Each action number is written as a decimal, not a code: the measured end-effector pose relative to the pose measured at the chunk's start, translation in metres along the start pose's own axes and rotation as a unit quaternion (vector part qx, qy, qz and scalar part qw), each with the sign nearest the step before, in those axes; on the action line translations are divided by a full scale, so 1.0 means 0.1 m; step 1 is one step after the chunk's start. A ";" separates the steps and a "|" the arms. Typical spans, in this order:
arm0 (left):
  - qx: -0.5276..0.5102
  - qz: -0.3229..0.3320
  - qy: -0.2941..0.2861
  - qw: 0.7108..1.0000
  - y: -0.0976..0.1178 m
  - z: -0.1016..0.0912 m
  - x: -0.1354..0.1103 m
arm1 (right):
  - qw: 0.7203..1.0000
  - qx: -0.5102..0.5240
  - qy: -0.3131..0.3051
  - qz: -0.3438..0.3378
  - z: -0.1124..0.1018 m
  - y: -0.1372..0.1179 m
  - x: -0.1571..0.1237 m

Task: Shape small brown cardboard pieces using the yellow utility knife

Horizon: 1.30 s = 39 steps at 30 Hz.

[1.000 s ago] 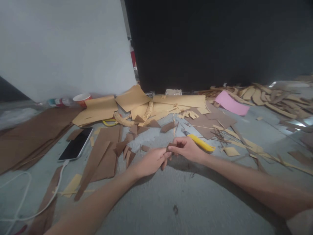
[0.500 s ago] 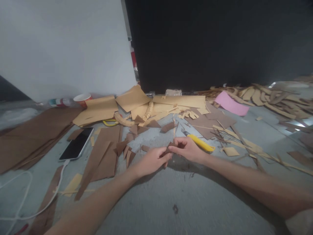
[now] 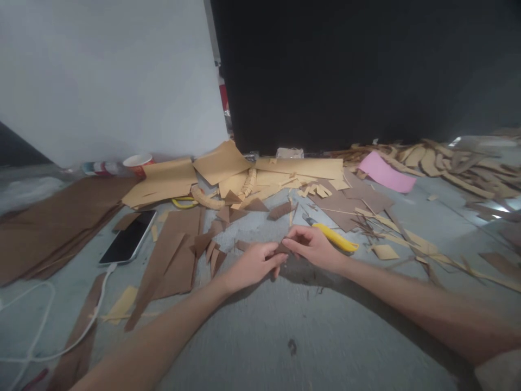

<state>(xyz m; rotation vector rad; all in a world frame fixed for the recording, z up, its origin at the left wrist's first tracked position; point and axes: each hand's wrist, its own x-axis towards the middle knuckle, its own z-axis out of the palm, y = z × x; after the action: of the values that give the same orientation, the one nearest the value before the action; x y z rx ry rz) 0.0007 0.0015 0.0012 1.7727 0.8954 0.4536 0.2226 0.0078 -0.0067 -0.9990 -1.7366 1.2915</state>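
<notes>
Cardboard scrap [image 3: 281, 249], likely light and stiff; left hand [image 3: 252, 264] and right hand [image 3: 313, 247] pinch its edges; 2 fingertip grips suit it.

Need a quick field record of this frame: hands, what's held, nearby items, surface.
surface: grey surface, littered with cardboard
held: brown cardboard scrap, pinched between both hands
left hand: left hand, fingers on the scrap's left end
right hand: right hand, fingers on its right end
tool: yellow utility knife, lying just behind the right hand
phone: smartphone, screen dark, at left, white cable plugged in
offcuts: brown triangular offcuts, between phone and left hand
rear: tan cardboard sheets; pink sheet right; red paper cup left
</notes>
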 end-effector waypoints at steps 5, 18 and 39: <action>0.004 -0.003 0.006 1.000 0.01 0.02 0.00 | 1.000 -0.007 0.013 0.012 0.01 0.05 -0.01; 0.045 0.002 0.006 0.999 0.03 0.03 -0.01 | 1.000 -0.021 0.017 0.003 0.01 0.11 0.00; -0.015 0.004 0.062 0.998 0.01 0.01 0.03 | 0.995 -0.018 0.099 -0.026 0.01 0.07 0.01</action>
<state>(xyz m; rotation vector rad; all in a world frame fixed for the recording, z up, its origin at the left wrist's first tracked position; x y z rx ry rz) 0.0034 0.0026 0.0009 1.7354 0.9639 0.5842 0.2221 0.0100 -0.0131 -1.0576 -1.6286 1.0932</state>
